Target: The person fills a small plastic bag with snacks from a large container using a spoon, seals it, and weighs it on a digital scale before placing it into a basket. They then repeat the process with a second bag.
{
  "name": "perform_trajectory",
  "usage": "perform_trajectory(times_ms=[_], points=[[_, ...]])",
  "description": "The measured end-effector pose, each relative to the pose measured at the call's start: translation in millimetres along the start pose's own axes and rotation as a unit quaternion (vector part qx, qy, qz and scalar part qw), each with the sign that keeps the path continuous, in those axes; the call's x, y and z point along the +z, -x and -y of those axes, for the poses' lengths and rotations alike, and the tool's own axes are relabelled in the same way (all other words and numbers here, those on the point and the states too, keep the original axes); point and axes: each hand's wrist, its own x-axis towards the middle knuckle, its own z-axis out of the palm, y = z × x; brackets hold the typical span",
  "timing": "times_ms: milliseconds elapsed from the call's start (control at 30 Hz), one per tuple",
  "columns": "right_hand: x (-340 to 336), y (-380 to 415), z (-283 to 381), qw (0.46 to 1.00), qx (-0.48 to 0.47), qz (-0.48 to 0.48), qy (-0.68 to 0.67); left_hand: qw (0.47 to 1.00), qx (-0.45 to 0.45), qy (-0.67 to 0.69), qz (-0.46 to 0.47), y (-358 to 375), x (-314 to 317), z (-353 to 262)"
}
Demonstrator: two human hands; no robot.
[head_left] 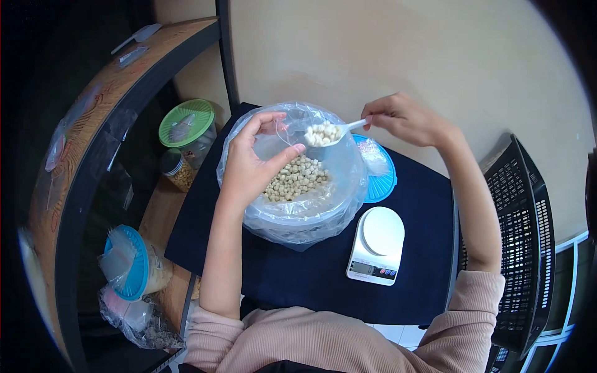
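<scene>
Left hand (pixel 244 158): fingers spread, holding small bag (pixel 282 133) open | right hand (pixel 404 119): pinching spoon (pixel 354 125), heaped bowl beside left thumb | cubes (pixel 296 179): below left fingers, in tub (pixel 292 219) | step, seemingly: bag-filling; tipping calls for steady spoon

The scoop (pixel 354 125) looks like smooth plastic, the crinkled bag (pixel 292 235) glossy clear film, the scale (pixel 375 256) smooth plastic, the table covering (pixel 286 273) matt cloth, the sleeve (pixel 472 301) ribbed cloth, the crate (pixel 513 230) perforated plastic, and the shelf (pixel 109 81) grained wood.
</scene>
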Motion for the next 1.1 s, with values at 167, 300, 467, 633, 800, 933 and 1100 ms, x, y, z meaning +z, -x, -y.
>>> perform_trajectory(times_ms=[167, 300, 467, 633, 800, 933, 1100], points=[[-17, -2, 14, 0.998, 0.050, 0.015, 0.032, 1.000, 0.000, -0.016, 0.011, 0, 2, 1], [-11, -10, 22, 0.999, 0.018, 0.014, 0.033, 1.000, 0.000, -0.022, 0.021, 0, 1, -1], [-10, -15, 36, 0.998, -0.022, 0.013, 0.056, 0.999, 0.001, -0.040, 0.027, 1, 1, -5], [-16, -20, 61, 0.980, -0.081, -0.049, 0.176, 0.998, -0.003, -0.055, 0.041, 2, 0, -6], [-20, -26, 83, 0.974, -0.085, -0.027, 0.209, 0.997, 0.023, -0.069, 0.016, 3, 2, -1], [-20, -31, 91, 0.964, -0.087, -0.033, 0.248, 0.998, 0.000, -0.068, 0.013, 3, 2, -3], [-31, -35, 91, 0.956, -0.085, -0.065, 0.274, 0.997, -0.028, -0.074, 0.009, 3, 3, 0]])
